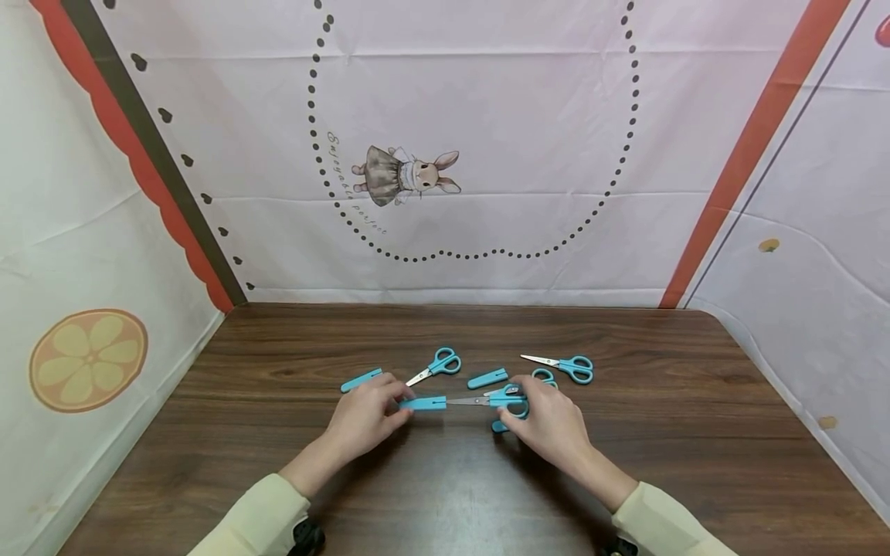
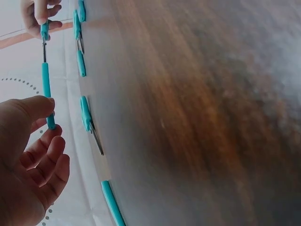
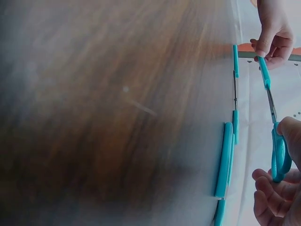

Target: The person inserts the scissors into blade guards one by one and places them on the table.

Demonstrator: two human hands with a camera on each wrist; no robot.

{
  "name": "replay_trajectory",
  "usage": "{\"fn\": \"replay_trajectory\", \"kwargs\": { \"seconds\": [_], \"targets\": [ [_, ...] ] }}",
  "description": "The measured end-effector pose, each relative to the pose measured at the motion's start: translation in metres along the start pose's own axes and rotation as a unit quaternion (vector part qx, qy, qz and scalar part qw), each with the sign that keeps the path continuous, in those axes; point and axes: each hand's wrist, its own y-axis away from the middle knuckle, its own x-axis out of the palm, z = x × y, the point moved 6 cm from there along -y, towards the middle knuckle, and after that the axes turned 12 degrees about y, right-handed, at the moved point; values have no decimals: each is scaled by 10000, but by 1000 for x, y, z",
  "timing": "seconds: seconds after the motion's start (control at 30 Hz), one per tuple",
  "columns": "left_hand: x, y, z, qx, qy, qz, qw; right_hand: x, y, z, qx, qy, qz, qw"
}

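My left hand (image 1: 365, 417) pinches a turquoise scissors cover (image 1: 426, 403) between thumb and fingers, its open end facing right. Across from it, my right hand (image 1: 552, 421) grips a pair of scissors (image 3: 278, 153) by the turquoise handles. Their metal blades point left and meet the mouth of the cover; how far the tips are inside is hidden. In both wrist views the cover (image 2: 46, 80) and scissors are held in line above the table. Another pair of scissors (image 1: 545, 375) is partly hidden behind the right hand, and a second cover (image 1: 499, 426) shows beneath it.
On the brown wooden table (image 1: 445, 494), behind the hands, lie uncovered scissors (image 1: 445, 361) in the middle and another uncovered pair (image 1: 580, 370) at right. One loose cover (image 1: 361, 380) lies beyond the left hand, another cover (image 1: 487, 378) between the hands. Printed cloth walls surround the table.
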Motion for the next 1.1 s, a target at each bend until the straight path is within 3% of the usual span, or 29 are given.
{"fn": "replay_trajectory", "kwargs": {
  "seconds": [0.27,0.6,1.1],
  "targets": [
    [0,-1,-3,64,-35,6,10000,1,1,0,-56,25,-4,10000],
    [1,-4,-11,381,-164,-112,9991,1,1,0,-25,-81,63,9999],
    [5,-7,-18,418,-173,-203,9988,4,0,2,64,-98,173,9998]
  ]
}}
